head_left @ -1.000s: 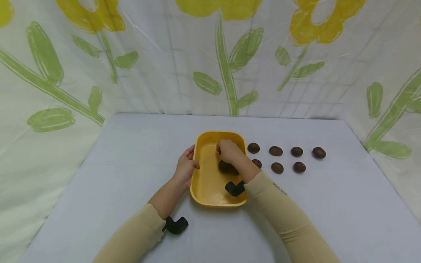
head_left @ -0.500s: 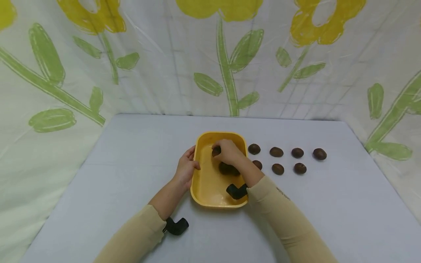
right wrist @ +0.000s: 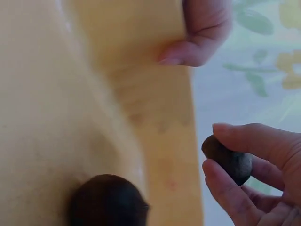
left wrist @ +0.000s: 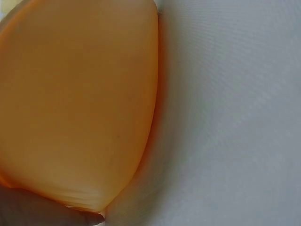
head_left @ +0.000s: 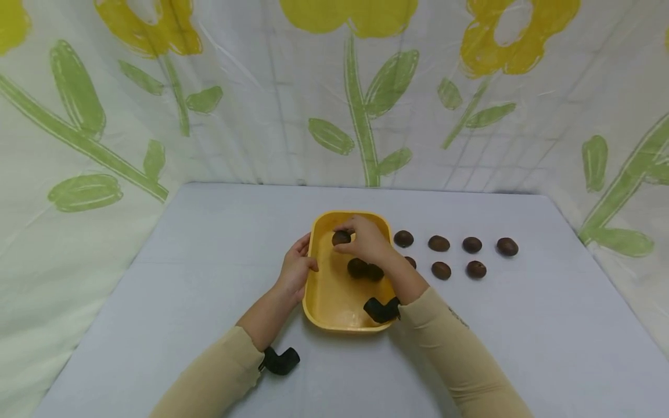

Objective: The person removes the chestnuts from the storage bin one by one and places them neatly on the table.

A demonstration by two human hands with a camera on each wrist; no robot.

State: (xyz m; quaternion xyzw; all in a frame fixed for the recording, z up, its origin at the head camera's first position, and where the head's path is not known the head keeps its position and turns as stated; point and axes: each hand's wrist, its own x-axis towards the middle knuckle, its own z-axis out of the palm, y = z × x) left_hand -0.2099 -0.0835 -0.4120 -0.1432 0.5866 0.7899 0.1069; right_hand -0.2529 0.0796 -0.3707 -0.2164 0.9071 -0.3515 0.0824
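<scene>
The yellow plastic tray [head_left: 325,307] stands in the middle of the table. My left hand [head_left: 295,268] grips its left rim, thumb over the edge and fingers outside. Over the tray's far part, my right hand [head_left: 367,241] pinches a dark brown oval fruit [head_left: 341,238] between thumb and fingertips. The right wrist view shows this held fruit [right wrist: 228,160] clearly. Two more dark brown fruits [head_left: 358,267] lie close together inside the tray, below the right hand. The tray's outer wall [left wrist: 80,103] fills much of the left wrist view.
To the right of the tray, several similar brown fruits [head_left: 439,243] lie in two rows on the white table [head_left: 219,249]. One near fruit is partly hidden by the right wrist. A flower-painted curtain [head_left: 245,116] hangs behind the table.
My right hand has shifted slightly within the tray, and the fruit in its fingers has come into view. Two fruits below it are now more visible. The left hand keeps its hold.
</scene>
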